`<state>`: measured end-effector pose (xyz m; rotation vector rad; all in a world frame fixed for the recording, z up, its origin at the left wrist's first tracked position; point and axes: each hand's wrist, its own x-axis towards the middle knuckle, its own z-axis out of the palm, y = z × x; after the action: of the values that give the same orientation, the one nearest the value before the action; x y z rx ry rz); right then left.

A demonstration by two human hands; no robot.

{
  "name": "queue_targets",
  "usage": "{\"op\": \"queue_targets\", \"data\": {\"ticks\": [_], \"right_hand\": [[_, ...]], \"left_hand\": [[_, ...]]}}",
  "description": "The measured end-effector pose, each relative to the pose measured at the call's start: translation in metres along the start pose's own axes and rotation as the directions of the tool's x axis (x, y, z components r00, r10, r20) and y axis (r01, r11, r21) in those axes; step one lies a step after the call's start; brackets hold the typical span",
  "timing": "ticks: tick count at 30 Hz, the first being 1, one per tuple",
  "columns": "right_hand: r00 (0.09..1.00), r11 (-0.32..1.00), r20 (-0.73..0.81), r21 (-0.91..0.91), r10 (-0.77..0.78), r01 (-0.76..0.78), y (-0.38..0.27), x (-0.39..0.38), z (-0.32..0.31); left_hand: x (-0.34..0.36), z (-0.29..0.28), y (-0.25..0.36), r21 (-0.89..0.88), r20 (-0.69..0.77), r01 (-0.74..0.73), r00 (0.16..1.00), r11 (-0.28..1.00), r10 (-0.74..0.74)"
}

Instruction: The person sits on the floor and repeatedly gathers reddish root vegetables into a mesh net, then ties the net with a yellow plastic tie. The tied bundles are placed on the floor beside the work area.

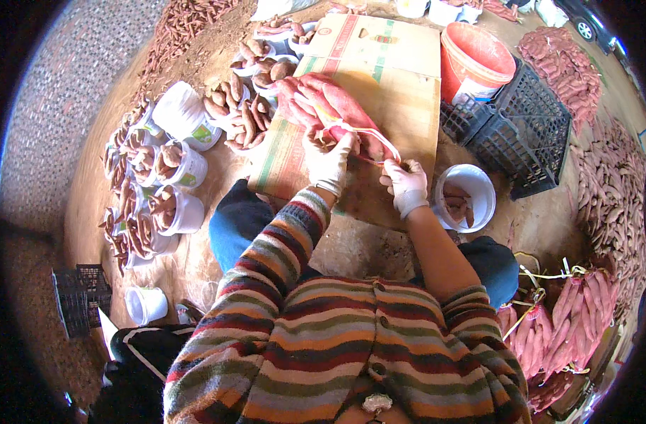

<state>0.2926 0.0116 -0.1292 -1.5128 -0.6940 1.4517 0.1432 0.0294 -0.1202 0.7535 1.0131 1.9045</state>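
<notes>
A red mesh bag of sweet potatoes (323, 99) lies on a flattened-looking cardboard box (408, 92) in front of me. My left hand (328, 160), in a white glove, is closed at the near end of the bag, its fingers curled on the gathered mesh and tie. A pale tie string (377, 133) runs from there to the right in a loop. My right hand (406, 185), also gloved, pinches the end of this string beside the box's right edge. The exact grip of the left fingertips is partly hidden.
Buckets of sweet potatoes (181, 167) crowd the left. On the right stand a red bucket (471, 60), a black crate (531, 127) and a white bucket (484, 187) with a few sweet potatoes. Filled mesh bags (577, 321) lie lower right, beside a loose heap (609, 191).
</notes>
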Motion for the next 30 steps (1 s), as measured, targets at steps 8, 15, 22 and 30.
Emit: {"op": "queue_targets", "data": {"ticks": [8, 15, 22, 30], "right_hand": [[0.998, 0.981, -0.002, 0.185, -0.057, 0.056, 0.004, 0.005, -0.008], [0.995, 0.983, -0.079, 0.168, -0.062, 0.075, 0.009, 0.015, -0.004], [0.998, 0.992, -0.063, 0.121, -0.025, 0.033, 0.007, 0.009, -0.007], [0.990, 0.995, -0.128, 0.067, -0.064, 0.073, 0.003, 0.001, -0.001]], "left_hand": [[0.006, -0.044, 0.013, 0.672, 0.289, -0.352, 0.935, 0.651, 0.207], [-0.020, -0.038, 0.029, 0.385, 0.229, -0.241, 0.960, 0.891, 0.161], [-0.029, -0.032, 0.046, 0.638, 0.488, -0.624, 0.781, 0.452, 0.390], [-0.030, -0.014, 0.039, 0.178, 0.293, -0.163, 0.950, 0.970, 0.105]]}}
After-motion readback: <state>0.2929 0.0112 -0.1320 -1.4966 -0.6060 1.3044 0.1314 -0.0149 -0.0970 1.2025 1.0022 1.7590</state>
